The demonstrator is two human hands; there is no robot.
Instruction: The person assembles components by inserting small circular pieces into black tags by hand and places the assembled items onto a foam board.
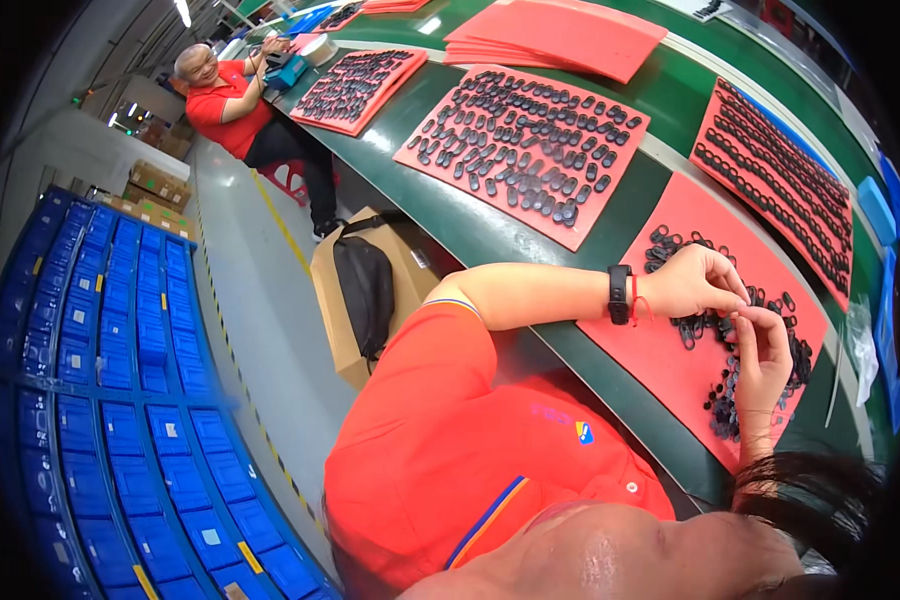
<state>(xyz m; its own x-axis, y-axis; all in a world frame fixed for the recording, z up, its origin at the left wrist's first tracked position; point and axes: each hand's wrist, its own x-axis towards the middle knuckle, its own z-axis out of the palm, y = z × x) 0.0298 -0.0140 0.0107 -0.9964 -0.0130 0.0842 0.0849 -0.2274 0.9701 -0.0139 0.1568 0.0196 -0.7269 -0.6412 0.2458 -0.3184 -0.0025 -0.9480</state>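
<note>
My left hand (692,281), with a black watch and a red string at its wrist, is over the nearest red foam sheet (625,338). My right hand (763,352) reaches up from below, and the fingertips of both hands meet in a pinch. Whatever they hold between them is too small to make out. Under and around the hands lie loose black oval parts (688,333) with a ring-like outline. A heap of small dark round pieces (722,405) sits beside my right wrist, which hides some of it.
Another foam sheet (573,238) carries rows of black parts; a third (760,222) lies to the right. Bare foam sheets (560,40) are stacked behind. A co-worker in red (232,95) sits far left. A cardboard box (410,265) with a black bag (363,285) and blue bins (120,350) stand left.
</note>
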